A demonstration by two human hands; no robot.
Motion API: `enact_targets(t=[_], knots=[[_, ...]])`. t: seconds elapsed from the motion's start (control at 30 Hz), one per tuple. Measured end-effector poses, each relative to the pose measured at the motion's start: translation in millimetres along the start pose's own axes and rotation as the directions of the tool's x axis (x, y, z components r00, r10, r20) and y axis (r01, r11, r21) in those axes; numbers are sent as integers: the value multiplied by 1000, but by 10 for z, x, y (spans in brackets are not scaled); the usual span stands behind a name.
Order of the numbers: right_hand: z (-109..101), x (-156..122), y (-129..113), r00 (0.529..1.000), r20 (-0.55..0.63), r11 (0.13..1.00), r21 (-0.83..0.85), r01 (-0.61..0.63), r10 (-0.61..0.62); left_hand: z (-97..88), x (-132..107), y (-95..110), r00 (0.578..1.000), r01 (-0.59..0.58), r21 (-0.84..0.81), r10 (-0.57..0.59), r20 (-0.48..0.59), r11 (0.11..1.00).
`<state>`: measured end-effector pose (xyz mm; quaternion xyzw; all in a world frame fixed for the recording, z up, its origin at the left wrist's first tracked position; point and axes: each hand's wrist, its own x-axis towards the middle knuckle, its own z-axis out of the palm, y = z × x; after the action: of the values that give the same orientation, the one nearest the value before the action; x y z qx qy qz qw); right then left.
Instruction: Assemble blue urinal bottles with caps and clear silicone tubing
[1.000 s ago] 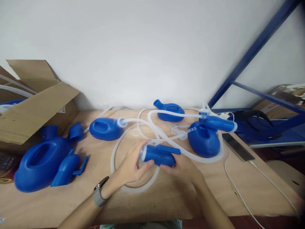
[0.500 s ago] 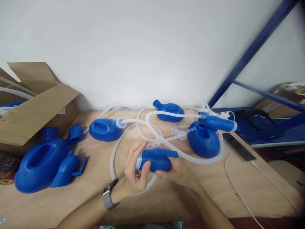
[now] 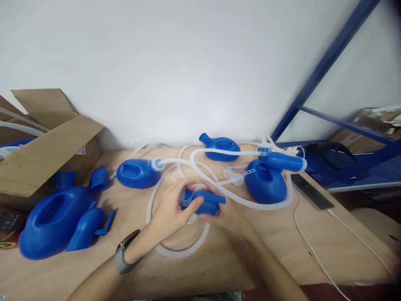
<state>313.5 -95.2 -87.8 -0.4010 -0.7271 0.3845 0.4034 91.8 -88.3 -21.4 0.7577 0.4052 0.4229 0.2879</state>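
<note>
Low over the table's middle, both hands hold a blue plastic urinal funnel [image 3: 206,204] that has a flat handle on top and a pale rim at its left end. My left hand [image 3: 171,211] wraps that left end, its thumb lying across the near side. Around the right end closes my right hand [image 3: 230,217], its fingers partly hidden behind the part. Beneath and around the hands loops a translucent hose [image 3: 178,253]. It leads among other coils toward a blue urinal bottle [image 3: 138,173] with a clear cap. A pale round piece shows partly under my left hand.
At left are an open cardboard box [image 3: 53,154], a large blue bottle [image 3: 56,221], a second funnel [image 3: 89,225] and a small blue piece [image 3: 99,178]. Farther back sits another bottle [image 3: 222,149]. At right, a bottle [image 3: 266,184], a phone [image 3: 311,192] and its cable [image 3: 308,251].
The funnel has moved slightly up and left in view. My left hand now covers more of its left end, and more of the hose loop shows in front. The view has shifted a little.
</note>
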Motion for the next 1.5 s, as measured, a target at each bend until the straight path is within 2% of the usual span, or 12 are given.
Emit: enact_targets(t=[0.07,0.17,0.3,0.43,0.5,0.67,0.8,0.97,1.13,1.23,1.33,1.5], knots=[[26,18,-35,1000,-26,1000,1,-1,1,8,7,9,999,23,-2,-23,-22,1000],[63,3,16,1000,-7,997,75,-12,12,39,-11,-19,999,24,-190,-30,-27,982],[72,-37,116,998,-21,993,110,-52,55,97,-48,-90,984,160,-362,-176,-10,918],[118,-44,134,997,-47,996,75,-55,59,176,-54,-107,945,218,-450,-302,-124,866],[161,-41,130,995,-90,998,56,-33,38,202,-34,-91,934,213,-443,-314,-168,871],[181,-42,123,993,-117,994,111,-22,35,191,20,-55,972,87,-196,-126,-196,977],[71,-18,21,965,-263,974,212,76,-18,172,4,-18,963,-19,-38,8,-270,999],[-34,29,-394,986,-167,999,-26,-31,26,217,-4,54,968,-89,-1,86,-235,996],[8,83,-632,987,-160,988,-154,-12,-13,248,24,43,973,-94,-54,80,-218,994],[35,104,-590,978,-209,994,-96,-42,21,244,25,23,980,-99,-76,84,-182,992],[45,130,-561,972,-228,997,50,-53,63,237,19,19,980,-130,-82,115,-165,988],[20,178,-634,969,-204,969,229,-89,138,192,34,10,976,-207,-75,201,-89,975]])
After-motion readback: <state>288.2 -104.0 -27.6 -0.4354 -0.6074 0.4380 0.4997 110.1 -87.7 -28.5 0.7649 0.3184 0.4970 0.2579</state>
